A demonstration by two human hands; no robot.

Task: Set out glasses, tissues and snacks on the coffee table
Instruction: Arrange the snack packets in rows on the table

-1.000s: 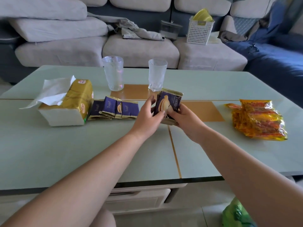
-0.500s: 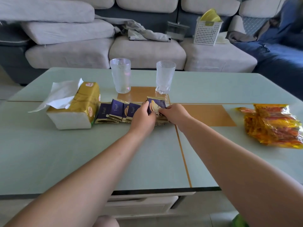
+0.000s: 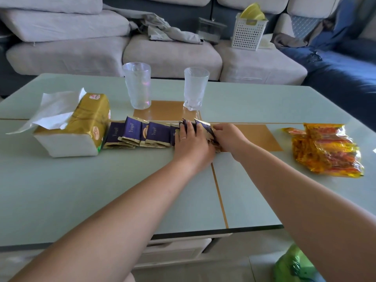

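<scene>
Right now both hands are down on the row of purple snack packets [image 3: 142, 132] in the middle of the worktop [image 3: 85, 192]. The left hand [image 3: 192, 142] lies fairly flat over the right end of the row, fingers stretched across the packets and pressing them down. The right hand [image 3: 227, 137] is curled in against the last packets from the side; it seems to pinch their edge, though the fingertips are hidden.

To do this step well, I'd say keep the left palm holding the row steady while the right nudges the end packets in, so they overlap evenly like the ones nearer the tissue pack [image 3: 81, 127]. Press lightly, as the foil looks slippery and the row could fan out.

The packets are small, dark purple with gold crimped edges and pale lettering, lying shingled in a line that starts touching the tissue pack and runs rightward. Two clear glasses [image 3: 137, 86] stand upright just behind them, apart from each other. A crinkly orange snack bag [image 3: 327, 149] lies well off to the right.
</scene>
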